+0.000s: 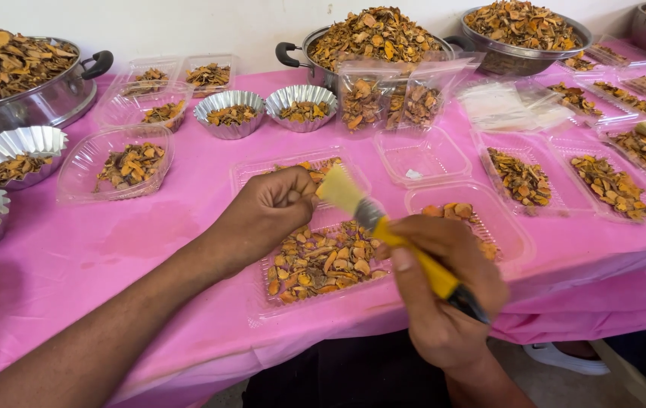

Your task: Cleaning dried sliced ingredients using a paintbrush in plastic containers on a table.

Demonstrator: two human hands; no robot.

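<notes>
A person's right hand [444, 291] grips a yellow-handled paintbrush with pale bristles [394, 238], fingers wrapped tight, bristles touching the left hand [274, 208]. That hand's fingers are pinched shut on something too small to make out. Both hover above a clear plastic tray of orange-brown dried slices [323, 261] at the near edge of a pink-clothed table [111, 242].

The left hand [274, 208] is hiding whatever its curled fingers pinch, while motion is blurring the brush [391, 238].
</notes>
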